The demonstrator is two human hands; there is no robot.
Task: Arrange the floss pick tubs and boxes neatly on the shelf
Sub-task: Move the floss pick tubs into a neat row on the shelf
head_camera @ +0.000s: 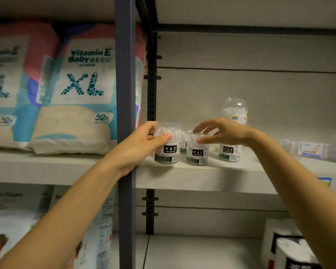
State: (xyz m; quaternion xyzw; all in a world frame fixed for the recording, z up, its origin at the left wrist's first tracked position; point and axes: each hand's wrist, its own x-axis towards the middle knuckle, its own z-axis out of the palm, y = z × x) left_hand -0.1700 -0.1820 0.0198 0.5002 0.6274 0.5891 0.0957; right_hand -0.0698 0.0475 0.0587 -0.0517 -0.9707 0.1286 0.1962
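Left hand (142, 144) grips the left tub (167, 154), labelled "DENTAL FLOSS". Right hand (227, 133) arches spread fingers over the middle tub (197, 154); grip unclear. Diaper pack (81, 84): "Vitamin E Baby XL".

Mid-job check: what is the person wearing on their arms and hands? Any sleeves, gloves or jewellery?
Nothing visible. The left hand and right hand are ungloved, with no rings showing; the left forearm and right forearm are bare to the frame edge, with no sleeves, watch or bracelet.
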